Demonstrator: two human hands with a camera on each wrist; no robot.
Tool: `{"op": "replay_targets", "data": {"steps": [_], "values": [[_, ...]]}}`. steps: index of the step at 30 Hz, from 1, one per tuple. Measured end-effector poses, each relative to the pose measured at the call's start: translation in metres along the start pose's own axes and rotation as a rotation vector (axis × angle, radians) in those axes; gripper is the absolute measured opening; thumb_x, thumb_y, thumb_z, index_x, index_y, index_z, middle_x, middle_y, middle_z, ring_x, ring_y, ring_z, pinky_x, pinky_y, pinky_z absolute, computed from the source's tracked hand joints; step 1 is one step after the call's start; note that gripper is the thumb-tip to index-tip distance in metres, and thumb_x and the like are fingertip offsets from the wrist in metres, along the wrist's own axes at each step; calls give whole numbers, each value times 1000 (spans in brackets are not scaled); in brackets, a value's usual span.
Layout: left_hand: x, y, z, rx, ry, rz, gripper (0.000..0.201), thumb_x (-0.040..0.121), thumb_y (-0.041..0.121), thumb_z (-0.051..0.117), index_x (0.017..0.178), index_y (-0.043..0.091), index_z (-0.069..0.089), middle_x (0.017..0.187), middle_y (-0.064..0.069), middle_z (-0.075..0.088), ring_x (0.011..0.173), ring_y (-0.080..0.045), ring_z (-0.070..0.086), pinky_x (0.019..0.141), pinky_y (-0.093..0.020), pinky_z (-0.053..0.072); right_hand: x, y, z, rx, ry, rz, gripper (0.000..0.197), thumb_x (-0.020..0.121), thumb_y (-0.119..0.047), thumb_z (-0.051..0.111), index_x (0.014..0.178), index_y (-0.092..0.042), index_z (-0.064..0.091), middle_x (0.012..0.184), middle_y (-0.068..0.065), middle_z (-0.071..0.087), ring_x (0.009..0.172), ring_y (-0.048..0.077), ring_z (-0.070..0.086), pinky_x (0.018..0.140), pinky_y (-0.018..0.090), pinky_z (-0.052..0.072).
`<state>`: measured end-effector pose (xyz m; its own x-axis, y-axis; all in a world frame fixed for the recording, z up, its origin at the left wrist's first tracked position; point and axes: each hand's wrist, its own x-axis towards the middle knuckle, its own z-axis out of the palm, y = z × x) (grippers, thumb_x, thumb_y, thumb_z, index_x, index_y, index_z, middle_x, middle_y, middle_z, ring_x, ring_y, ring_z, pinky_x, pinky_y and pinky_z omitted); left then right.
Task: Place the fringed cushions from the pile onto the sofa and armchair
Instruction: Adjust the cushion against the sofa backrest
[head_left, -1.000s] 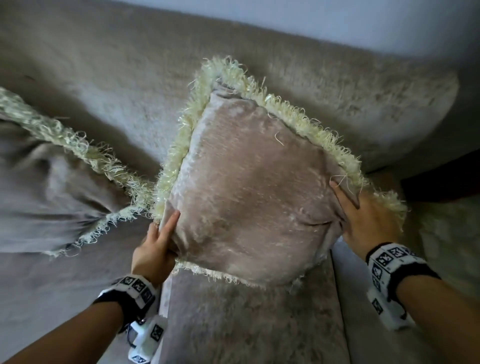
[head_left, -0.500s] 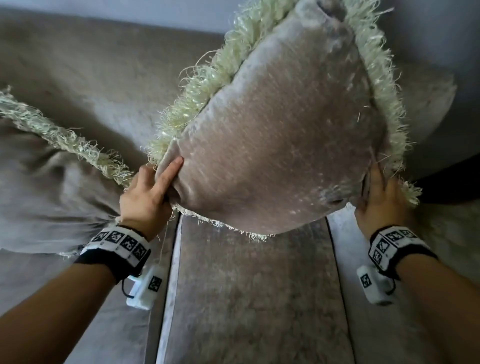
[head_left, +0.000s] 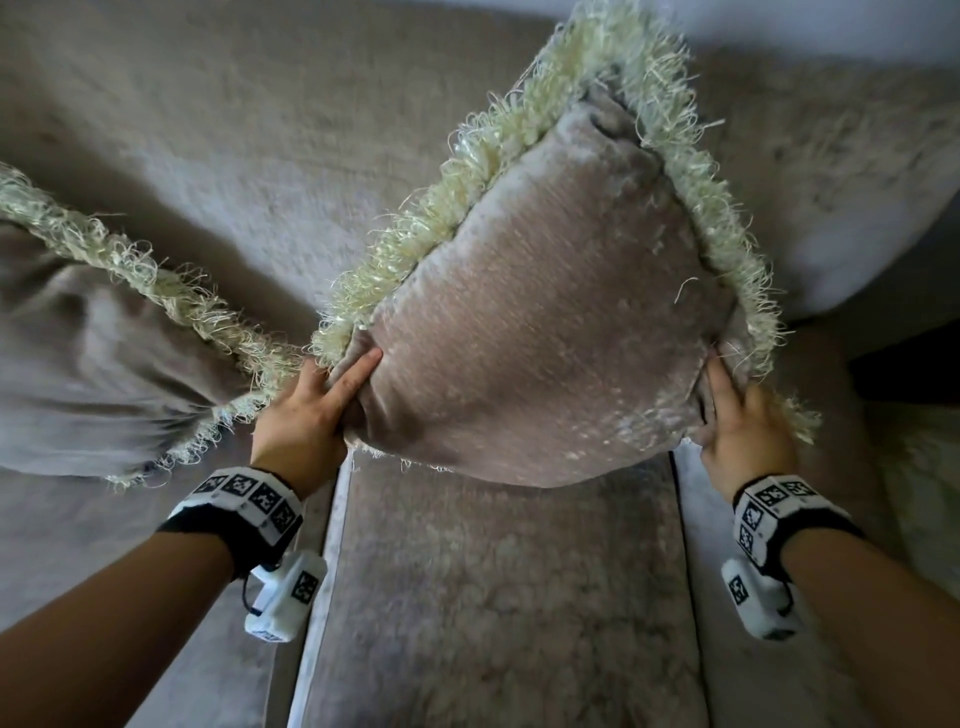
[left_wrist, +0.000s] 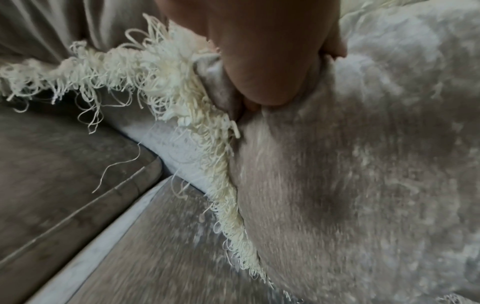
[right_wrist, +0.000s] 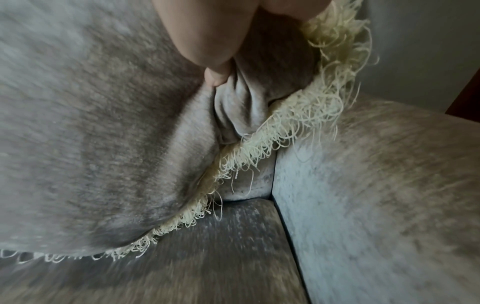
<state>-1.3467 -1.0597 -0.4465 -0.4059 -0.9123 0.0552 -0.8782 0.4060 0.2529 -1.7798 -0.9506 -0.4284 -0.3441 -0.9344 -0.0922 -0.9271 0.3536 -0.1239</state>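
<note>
Cushion (head_left: 545, 322), fringed: tilted above right end of sofa (head_left: 498, 597) seat, near armrest. Soft, light, squashy; best taken by lower corners, fabric rather than fringe. Left hand (head_left: 306, 415) pinching lower left corner, right hand (head_left: 743, 436) gripping lower right

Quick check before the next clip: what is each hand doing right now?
Left hand: grips the lower left corner of the taupe velvet cushion with cream fringe.
Right hand: grips the same cushion's lower right corner.
</note>
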Motion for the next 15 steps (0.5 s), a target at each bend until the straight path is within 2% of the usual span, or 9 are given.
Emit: {"op": "replay_targets", "data": {"steps": [5, 8, 10, 11, 13, 15], "values": [[2, -3, 2, 27, -48, -6, 113, 71, 9, 74, 147, 54, 3, 99, -17, 44, 75, -36, 52, 44, -38, 49, 3, 2, -2, -20, 21, -34, 112, 69, -4, 78, 150, -40, 8, 120, 26, 48, 92, 44, 52, 76, 47, 49], [-2, -5, 3, 74, -51, 0, 111, 69, 6, 75, 150, 46, 9, 100, -19, 44, 77, -37, 51, 43, -38, 48, 1, 8, 2, -31, 44, -75, 115, 68, -5, 80, 148, -40, 5, 119, 30, 48, 87, 45, 53, 74, 49, 50], [-5, -5, 3, 94, -48, -5, 109, 69, 4, 74, 151, 42, 12, 107, -21, 42, 84, -42, 52, 46, -41, 50, -1, 11, 3, -51, 70, -90, 115, 67, -9, 83, 149, -37, 7, 114, 31, 47, 83, 45, 52, 72, 52, 49], [-6, -5, 3, 95, -38, -3, 108, 69, 4, 74, 151, 41, 14, 114, -23, 40, 91, -45, 52, 52, -46, 52, -2, 14, 3, -68, 86, -93, 115, 67, -12, 84, 149, -36, 8, 111, 31, 46, 82, 45, 50, 72, 53, 48], [-8, -6, 4, 98, -7, 0, 105, 70, 5, 72, 151, 40, 15, 126, -31, 37, 106, -53, 47, 72, -59, 53, -5, 19, 4, -112, 104, -95, 118, 69, -18, 82, 152, -37, 0, 113, 32, 42, 86, 46, 49, 76, 57, 46], [-11, -5, 2, 105, 11, -3, 104, 69, 8, 73, 151, 38, 17, 133, -35, 33, 117, -55, 40, 89, -66, 44, -9, 22, 5, -143, 126, -94, 119, 72, -22, 79, 151, -38, -7, 131, 37, 33, 104, 53, 45, 87, 64, 41]]}}
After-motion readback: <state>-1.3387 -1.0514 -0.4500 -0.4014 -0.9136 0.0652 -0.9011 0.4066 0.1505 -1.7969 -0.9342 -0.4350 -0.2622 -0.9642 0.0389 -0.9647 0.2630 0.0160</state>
